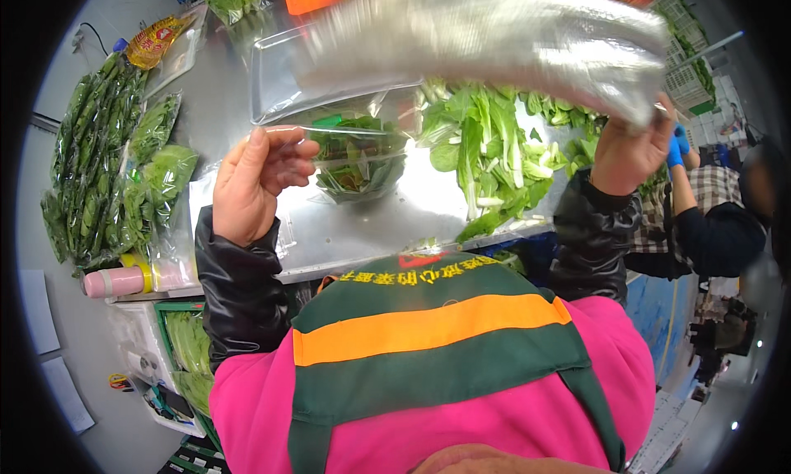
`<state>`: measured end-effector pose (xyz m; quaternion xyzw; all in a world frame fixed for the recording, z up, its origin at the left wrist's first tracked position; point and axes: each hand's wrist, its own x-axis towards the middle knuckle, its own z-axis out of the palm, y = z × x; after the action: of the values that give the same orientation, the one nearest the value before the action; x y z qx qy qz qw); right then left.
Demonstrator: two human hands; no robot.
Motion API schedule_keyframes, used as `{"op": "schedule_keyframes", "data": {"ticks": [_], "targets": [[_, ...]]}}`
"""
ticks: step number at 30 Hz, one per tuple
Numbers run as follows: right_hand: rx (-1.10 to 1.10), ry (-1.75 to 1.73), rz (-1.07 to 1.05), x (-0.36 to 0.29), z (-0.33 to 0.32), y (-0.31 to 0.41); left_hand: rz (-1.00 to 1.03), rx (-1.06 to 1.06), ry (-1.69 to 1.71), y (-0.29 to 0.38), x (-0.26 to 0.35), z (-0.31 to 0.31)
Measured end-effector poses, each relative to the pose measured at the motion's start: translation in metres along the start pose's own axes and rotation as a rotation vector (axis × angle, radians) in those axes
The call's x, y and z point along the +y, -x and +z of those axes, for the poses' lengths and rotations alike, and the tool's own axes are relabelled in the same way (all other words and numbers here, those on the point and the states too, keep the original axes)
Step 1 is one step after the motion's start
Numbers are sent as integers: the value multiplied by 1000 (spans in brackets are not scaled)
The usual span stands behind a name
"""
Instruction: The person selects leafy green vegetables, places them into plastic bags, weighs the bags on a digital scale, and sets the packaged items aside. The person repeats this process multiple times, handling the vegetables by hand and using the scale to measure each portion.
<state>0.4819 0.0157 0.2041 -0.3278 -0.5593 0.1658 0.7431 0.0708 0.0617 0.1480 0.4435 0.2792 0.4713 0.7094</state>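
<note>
My left hand [247, 183] pinches the edge of a clear plastic bag [364, 143] between thumb and fingers. Dark green leaves [355, 180] show inside it, with a small green patch at its top. My right hand [633, 149] is raised on the right and grips one corner of a wide, shiny sheaf of clear plastic film [482, 47], blurred by motion. The sheaf spans the top of the view and hides what lies beneath. Loose leafy greens with pale stems [488, 158] lie on the metal table [371, 230] between my hands.
Bagged greens [99, 165] pile up at the left, beside a pink roll [117, 282]. A clear tray [266, 97] lies behind the bag. A green crate [162, 325] of greens stands below left. A person with blue gloves [676, 146] works at the right.
</note>
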Motion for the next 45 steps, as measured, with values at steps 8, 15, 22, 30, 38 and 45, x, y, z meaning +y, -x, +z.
{"op": "schedule_keyframes", "data": {"ticks": [8, 15, 22, 30, 38, 45], "targets": [[-653, 759, -205, 13, 34, 22, -100, -154, -211, -32, 27, 48], [-735, 818, -316, 43, 88, 3, 1, 59, -147, -31, 44, 54], [-418, 924, -767, 60, 104, -53, 473, -56, -99, -63, 42, 13], [-1050, 952, -129, 82, 79, 17, -445, 90, -300, -15, -98, -7], [-676, 643, -343, 174, 173, 4, -415, 100, -573, 25, -182, -40], [-832, 949, -302, 225, 179, 69, -268, 171, -569, 42, -176, -31]]}}
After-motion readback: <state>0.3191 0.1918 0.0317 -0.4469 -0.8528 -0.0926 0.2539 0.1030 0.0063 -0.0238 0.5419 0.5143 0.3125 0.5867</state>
